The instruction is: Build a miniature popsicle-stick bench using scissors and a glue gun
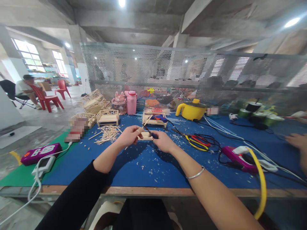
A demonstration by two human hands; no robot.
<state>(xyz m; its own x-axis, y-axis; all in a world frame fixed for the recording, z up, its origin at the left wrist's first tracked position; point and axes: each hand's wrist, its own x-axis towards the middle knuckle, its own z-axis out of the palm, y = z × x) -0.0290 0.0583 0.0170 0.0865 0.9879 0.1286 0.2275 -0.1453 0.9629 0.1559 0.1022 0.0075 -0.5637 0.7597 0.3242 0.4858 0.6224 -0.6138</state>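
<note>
My left hand (130, 136) is closed in a pinch around a thin pale wooden stick (148, 121), which slants up to the right. My right hand (165, 142) grips a slim dark hand tool (149, 131); its tip reaches the left fingertips, and its exact kind is not clear. Beneath both hands a small flat wooden slat panel (145, 136) lies on the blue mat. Just beyond stands a small wooden frame (146, 119), with a blue and orange glue gun (161, 118) at it. Left of my left hand is a pile of loose wooden sticks (107, 134).
Finished-looking miniature wooden beds (107, 117) stand back left. A pink bottle (131, 103), a yellow pot (193, 110), yellow-handled pliers (196, 143), cables and a purple power strip (240, 159) occupy the back and right. Another person's hand (297, 140) shows at far right.
</note>
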